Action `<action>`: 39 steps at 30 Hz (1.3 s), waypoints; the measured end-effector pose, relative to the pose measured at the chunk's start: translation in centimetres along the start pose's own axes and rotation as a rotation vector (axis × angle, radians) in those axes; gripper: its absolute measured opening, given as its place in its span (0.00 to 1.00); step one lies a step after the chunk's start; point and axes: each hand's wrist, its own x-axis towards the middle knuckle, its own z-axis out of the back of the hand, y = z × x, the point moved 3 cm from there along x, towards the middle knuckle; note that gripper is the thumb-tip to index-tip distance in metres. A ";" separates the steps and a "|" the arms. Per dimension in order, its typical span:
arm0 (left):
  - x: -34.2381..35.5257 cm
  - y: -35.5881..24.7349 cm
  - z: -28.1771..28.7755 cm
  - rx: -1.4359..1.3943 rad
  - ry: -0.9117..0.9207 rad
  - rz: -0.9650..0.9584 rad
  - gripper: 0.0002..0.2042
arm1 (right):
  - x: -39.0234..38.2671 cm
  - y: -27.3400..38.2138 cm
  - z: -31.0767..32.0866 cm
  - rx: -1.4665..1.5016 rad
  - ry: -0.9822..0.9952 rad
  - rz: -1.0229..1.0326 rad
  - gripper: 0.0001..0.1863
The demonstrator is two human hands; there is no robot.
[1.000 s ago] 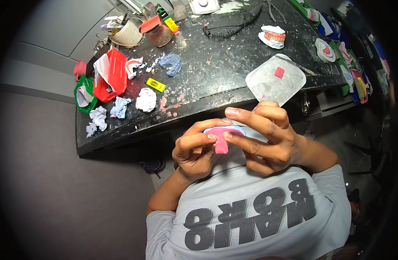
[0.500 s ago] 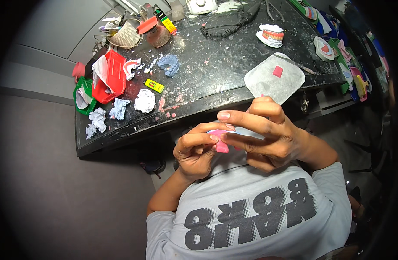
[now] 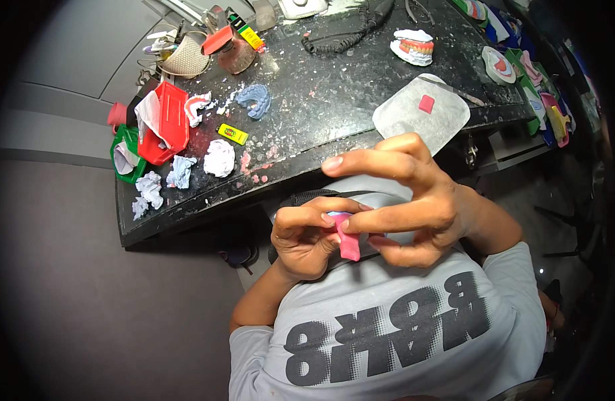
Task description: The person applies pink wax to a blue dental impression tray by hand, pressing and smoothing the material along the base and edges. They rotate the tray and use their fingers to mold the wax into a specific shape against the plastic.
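Note:
Between my hands, just in front of my shirt, is a pink wax strip (image 3: 348, 246), its free end hanging down. Behind its upper end shows a bit of a pale bluish piece, mostly covered by fingers, so its kind cannot be told. My left hand (image 3: 302, 239) is closed, pinching the wax and this piece at their left side. From the right, a fingertip of my right hand (image 3: 424, 207) presses on the wax, with a lower digit close beside the piece. Another finger of that hand stretches out above, touching nothing.
On the black bench (image 3: 307, 127) lie a grey sheet (image 3: 401, 113) with a small pink wax square (image 3: 426, 103), toothed dental models (image 3: 413, 48), a blue dental impression (image 3: 254, 101), a yellow lighter (image 3: 232, 134), crumpled paper (image 3: 219, 158) and a red box (image 3: 173, 123). A glass burner (image 3: 237, 57) stands behind.
The pink strip has come lower and more of its length hangs down. My right hand's fingers have spread further apart. The whole view has shifted slightly.

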 end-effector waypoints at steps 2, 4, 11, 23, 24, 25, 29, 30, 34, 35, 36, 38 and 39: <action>0.0 0.1 -0.1 -0.010 -0.001 0.006 0.15 | 0.0 -0.1 -0.2 0.031 -0.002 0.024 0.20; -0.1 0.4 0.0 -0.022 -0.007 0.006 0.14 | 0.2 0.1 -0.1 -0.020 0.014 0.051 0.20; -1.3 0.4 1.1 0.009 -0.093 0.073 0.13 | -0.5 0.2 -0.6 -0.323 -0.043 0.255 0.23; -0.4 0.2 0.6 -0.013 -0.028 0.016 0.14 | -0.9 0.3 -0.5 -0.176 0.008 0.172 0.25; -0.3 0.2 0.5 -0.036 -0.033 0.014 0.13 | -0.9 0.3 -0.4 -0.183 0.011 0.172 0.25; -0.5 0.3 0.6 -0.035 -0.033 0.015 0.13 | -0.7 0.5 -0.2 -0.185 0.001 0.129 0.25; -0.7 0.4 0.8 0.025 -0.070 -0.013 0.12 | -0.8 0.8 0.3 -0.218 -0.022 0.121 0.24; -0.3 0.1 0.6 0.008 -0.056 -0.027 0.12 | -0.8 1.0 0.2 -0.229 -0.018 0.133 0.24; -0.9 0.3 1.3 0.044 -0.076 -0.010 0.10 | -0.9 1.1 0.1 -0.276 -0.012 0.189 0.23; -1.1 0.3 1.4 0.045 -0.076 -0.010 0.10 | -1.0 1.2 0.2 -0.323 -0.011 0.206 0.22; -0.9 0.1 1.2 0.073 -0.076 -0.009 0.09 | -1.0 1.2 0.1 -0.346 -0.009 0.214 0.21; -0.7 0.1 0.9 0.100 -0.079 -0.009 0.09 | -0.9 1.1 0.1 -0.306 -0.001 0.190 0.20; -0.5 0.4 0.8 0.030 -0.085 0.024 0.09 | -0.7 1.0 0.2 -0.241 0.011 0.144 0.21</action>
